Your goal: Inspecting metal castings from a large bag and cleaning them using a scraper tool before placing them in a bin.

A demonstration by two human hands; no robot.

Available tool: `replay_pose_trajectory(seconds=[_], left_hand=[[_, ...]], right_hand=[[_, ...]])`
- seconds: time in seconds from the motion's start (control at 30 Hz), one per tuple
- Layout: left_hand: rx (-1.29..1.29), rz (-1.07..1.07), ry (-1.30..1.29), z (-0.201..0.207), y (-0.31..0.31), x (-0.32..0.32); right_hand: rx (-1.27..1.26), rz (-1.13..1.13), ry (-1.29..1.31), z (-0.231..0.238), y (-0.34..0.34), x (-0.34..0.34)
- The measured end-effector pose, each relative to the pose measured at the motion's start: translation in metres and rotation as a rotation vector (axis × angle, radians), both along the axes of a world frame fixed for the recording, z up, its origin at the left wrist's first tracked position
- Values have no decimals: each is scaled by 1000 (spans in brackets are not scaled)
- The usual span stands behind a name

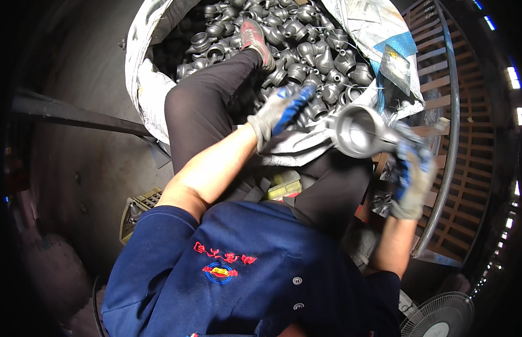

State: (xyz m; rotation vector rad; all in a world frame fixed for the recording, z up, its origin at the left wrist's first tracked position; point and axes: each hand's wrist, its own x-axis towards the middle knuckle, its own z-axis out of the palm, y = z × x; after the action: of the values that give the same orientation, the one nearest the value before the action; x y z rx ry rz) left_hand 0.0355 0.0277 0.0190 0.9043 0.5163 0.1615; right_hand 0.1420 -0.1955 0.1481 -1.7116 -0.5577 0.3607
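My right hand, in a grey glove with blue coating, grips a grey hollow metal casting by its narrow end. The casting's round open mouth faces up, and motion blurs both slightly. My left hand, gloved the same way, is over the near edge of a big white sack. Its fingers are stretched out beside the castings heaped inside, with nothing seen in its grasp. Whether its fingertips touch a casting, I cannot tell.
My foot in a red shoe rests on the heap. A slatted metal rack with a curved rail stands at right. A fan is low right, a yellowish crate low left. A dark metal bar juts in from the left.
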Motion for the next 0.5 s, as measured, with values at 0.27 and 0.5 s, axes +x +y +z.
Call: replay_pose_trajectory(seconds=[0.27, 0.5], left_hand=[[997, -167, 507, -101, 47, 28], [1310, -1087, 600, -206, 28, -4]], right_hand=[[-392, -566, -673, 77, -189, 90], [-553, -917, -172, -3, -311, 209]])
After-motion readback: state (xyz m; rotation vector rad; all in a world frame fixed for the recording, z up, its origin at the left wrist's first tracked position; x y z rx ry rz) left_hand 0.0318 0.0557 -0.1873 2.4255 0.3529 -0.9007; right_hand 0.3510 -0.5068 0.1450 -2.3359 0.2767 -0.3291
